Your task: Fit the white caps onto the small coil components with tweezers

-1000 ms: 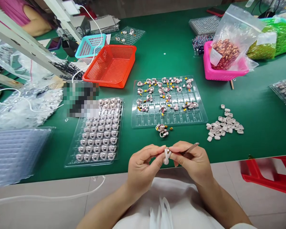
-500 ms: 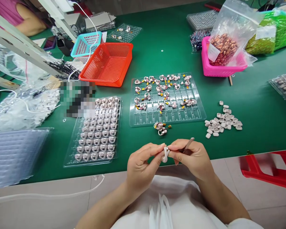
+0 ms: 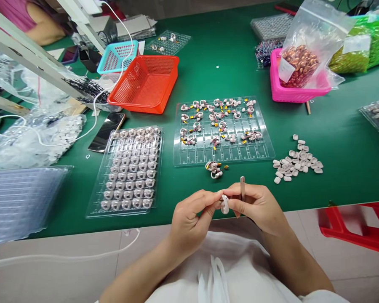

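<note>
Near the table's front edge, a small white curved earphone part [image 3: 225, 205] is pinched between the fingertips of both hands. My left hand [image 3: 189, 214] is closed on it from the left. From the right, my right hand [image 3: 260, 208] grips the same part, with metal tweezers [image 3: 242, 187] tucked between its fingers and their end pointing up. Just beyond my fingers lies a small heap of wired earphone parts [image 3: 214, 170]. Behind that, a clear plastic tray [image 3: 262, 152] carries more such parts with yellow tabs. Small white caps [image 3: 298, 162] lie in a loose pile to the right.
To the left stands a clear tray [image 3: 93, 206] with rows of shiny rounded pieces, next to a phone [image 3: 105, 134]. A red basket [image 3: 167, 94] and a pink basket [image 3: 298, 96] holding a bag of copper-coloured parts [image 3: 303, 63] are farther back. Stacked clear trays [image 3: 19, 202] lie far left.
The earphone part has been turned in my fingers and now shows its curved side. The tweezers in my right hand have swung from slanting to upright. The view has shifted slightly.
</note>
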A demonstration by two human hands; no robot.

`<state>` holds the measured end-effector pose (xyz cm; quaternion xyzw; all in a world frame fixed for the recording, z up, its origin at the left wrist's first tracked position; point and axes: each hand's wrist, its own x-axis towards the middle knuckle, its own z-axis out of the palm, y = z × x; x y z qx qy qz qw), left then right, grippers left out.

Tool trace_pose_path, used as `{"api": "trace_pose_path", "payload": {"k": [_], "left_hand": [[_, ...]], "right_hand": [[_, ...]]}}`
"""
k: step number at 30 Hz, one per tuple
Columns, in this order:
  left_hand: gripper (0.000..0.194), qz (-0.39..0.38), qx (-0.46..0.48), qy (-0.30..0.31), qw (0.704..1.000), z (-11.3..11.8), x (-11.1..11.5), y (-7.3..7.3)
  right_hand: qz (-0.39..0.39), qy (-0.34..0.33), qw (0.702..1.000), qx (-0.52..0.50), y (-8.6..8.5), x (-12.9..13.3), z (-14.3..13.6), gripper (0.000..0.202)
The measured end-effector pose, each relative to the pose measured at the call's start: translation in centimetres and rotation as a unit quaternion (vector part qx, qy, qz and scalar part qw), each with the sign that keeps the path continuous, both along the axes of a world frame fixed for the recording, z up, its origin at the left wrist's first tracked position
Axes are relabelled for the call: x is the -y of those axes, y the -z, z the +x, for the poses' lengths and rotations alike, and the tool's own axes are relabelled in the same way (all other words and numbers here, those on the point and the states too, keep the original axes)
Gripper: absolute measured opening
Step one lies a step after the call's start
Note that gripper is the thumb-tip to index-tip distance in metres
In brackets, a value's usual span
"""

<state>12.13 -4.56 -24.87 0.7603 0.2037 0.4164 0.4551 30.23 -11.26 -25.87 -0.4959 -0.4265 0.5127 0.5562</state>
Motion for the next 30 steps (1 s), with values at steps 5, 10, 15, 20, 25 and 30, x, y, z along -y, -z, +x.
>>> {"api": "trace_pose_path", "payload": {"k": [5,10,15,20,25,30], "left_hand": [[0.037,0.005,-0.007,0.022,1.000,-0.1,0.2,-0.2],[0.028,-0.018,-0.016,0.008,1.000,0.0,0.4,-0.2],[0.020,-0.032,0.002,-0.014,0.999,0.1,0.7,0.0],[0.021,-0.024,0.027,-0.021,0.999,-0.1,0.9,0.4],[0.023,-0.062,0.043,-0.022,0.997,-0.5,0.7,0.4],[0.009,-0.291,0.011,0.033,0.956,-0.9,0.3,-0.8]], "right_hand": [[0.006,-0.009,1.000,0.020,0.2,0.4,0.3,0.019],[0.023,-0.010,0.997,0.071,0.2,0.8,0.5,0.019],[0.055,-0.007,0.989,0.135,0.1,0.9,0.3,0.018],[0.091,0.001,0.978,0.187,-0.2,0.8,-0.5,0.014],[0.124,0.033,0.966,0.225,-0.1,0.8,-1.4,0.007],[0.157,-0.004,0.962,0.223,-0.1,1.0,-0.9,0.015]]}}
